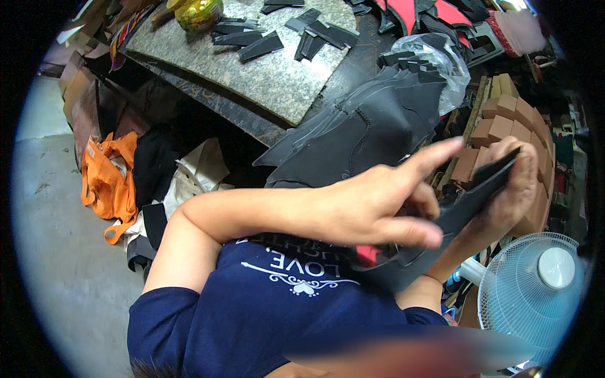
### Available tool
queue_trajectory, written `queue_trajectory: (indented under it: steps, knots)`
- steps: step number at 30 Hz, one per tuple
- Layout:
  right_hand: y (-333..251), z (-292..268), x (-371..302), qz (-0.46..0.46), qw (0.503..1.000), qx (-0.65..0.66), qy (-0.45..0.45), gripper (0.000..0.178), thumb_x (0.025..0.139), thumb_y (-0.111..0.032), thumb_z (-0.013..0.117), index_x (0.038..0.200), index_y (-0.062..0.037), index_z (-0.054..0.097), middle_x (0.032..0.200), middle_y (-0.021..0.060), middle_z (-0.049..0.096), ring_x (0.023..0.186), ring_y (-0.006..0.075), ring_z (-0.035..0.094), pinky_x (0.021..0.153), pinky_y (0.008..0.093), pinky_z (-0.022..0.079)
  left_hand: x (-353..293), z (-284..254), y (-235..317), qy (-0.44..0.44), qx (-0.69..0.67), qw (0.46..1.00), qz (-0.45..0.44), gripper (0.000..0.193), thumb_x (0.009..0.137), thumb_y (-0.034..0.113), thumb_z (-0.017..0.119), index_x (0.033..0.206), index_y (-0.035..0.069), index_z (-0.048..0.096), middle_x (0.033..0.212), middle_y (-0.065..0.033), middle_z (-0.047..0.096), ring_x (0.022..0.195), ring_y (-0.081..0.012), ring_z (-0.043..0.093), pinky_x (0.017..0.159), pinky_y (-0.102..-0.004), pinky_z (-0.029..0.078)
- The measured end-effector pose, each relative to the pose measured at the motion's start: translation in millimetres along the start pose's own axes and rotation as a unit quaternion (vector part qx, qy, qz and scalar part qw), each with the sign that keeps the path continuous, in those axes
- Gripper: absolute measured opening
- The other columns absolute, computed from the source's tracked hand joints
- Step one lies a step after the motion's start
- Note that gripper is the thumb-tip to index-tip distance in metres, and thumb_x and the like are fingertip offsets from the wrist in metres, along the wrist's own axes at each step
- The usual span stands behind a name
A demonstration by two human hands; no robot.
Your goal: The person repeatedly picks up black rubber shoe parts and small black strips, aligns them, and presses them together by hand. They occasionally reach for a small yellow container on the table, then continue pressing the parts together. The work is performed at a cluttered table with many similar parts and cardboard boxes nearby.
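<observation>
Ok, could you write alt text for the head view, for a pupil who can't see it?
A person's right hand grips a thin black piece, with the left hand close to it, fingers spread. Beyond are stacked black pieces and a grey stone slab bearing black strips; a fan stands at right.

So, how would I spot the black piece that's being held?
Start at the fan, lower right. Up and left of it, a black piece slants beside the left hand. Unlike the black stack beyond, it's gripped by the right hand.
</observation>
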State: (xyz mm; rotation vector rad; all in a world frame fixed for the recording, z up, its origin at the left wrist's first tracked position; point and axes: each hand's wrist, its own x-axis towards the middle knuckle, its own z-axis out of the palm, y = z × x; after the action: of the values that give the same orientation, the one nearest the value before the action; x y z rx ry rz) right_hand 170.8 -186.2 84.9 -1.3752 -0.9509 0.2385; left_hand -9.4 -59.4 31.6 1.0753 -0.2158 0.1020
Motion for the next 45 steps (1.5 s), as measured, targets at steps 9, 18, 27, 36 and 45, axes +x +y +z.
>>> queue_trajectory:
  steps: [9, 18, 27, 36, 45]
  knots:
    - [83.5, -18.7, 68.6, 0.047, 0.993, -0.066, 0.087, 0.024, 0.099, -0.024, 0.059, 0.104, -0.0018, 0.068, 0.082, -0.0025, 0.064, 0.073, 0.0048, 0.058, 0.065, 0.0184, 0.046, -50.4, -14.5, 33.7, 0.138, 0.236, 0.962, -0.027, 0.075, 0.086, -0.002, 0.066, 0.151, 0.005, 0.030, 0.118, -0.0078, 0.057, 0.085, -0.0103, 0.052, 0.076, -0.0272, 0.047]
    - [109.0, 13.8, 64.8, 0.019, 0.889, -0.457, 0.034, 0.051, 0.087, -0.049, 0.069, 0.113, -0.0076, 0.056, 0.094, 0.0083, 0.065, 0.086, 0.0222, 0.063, 0.074, 0.0385, 0.050, -37.5, -43.3, 2.3, 0.241, 0.594, 0.767, 0.013, 0.061, 0.079, 0.003, 0.066, 0.136, 0.008, 0.047, 0.105, -0.0178, 0.058, 0.098, -0.0360, 0.061, 0.080, -0.0414, 0.052]
    - [91.2, 68.8, 18.2, -0.043, 0.910, -0.296, -0.288, 0.075, 0.096, -0.063, 0.031, 0.145, -0.0083, 0.044, 0.146, 0.0130, 0.048, 0.138, 0.0358, 0.039, 0.115, 0.0507, 0.021, -26.8, -43.9, -21.5, 0.132, 0.718, 0.684, 0.010, 0.096, 0.076, 0.058, 0.069, 0.149, 0.007, 0.034, 0.156, -0.0223, 0.023, 0.143, -0.0437, 0.022, 0.115, -0.0546, 0.023]
    - [126.1, 30.7, 27.7, -0.107, 0.874, -0.391, -0.269, 0.069, 0.099, -0.057, 0.027, 0.148, -0.0100, 0.040, 0.151, 0.0098, 0.041, 0.143, 0.0278, 0.033, 0.118, 0.0490, 0.008, -30.1, -53.1, -32.4, 0.137, 0.692, 0.708, 0.040, 0.094, 0.076, 0.055, 0.070, 0.148, 0.005, 0.036, 0.154, -0.0249, 0.026, 0.142, -0.0441, 0.027, 0.116, -0.0488, 0.025]
    - [85.5, 51.9, 70.0, -0.018, 0.943, -0.133, -0.304, 0.077, 0.098, -0.059, 0.039, 0.147, 0.0005, 0.039, 0.142, 0.0182, 0.050, 0.136, 0.0251, 0.041, 0.115, 0.0371, 0.021, -43.8, -60.3, -18.3, 0.169, 0.629, 0.752, 0.097, 0.092, 0.084, 0.064, 0.059, 0.152, 0.010, 0.028, 0.156, -0.0235, 0.022, 0.144, -0.0445, 0.021, 0.114, -0.0606, 0.018]
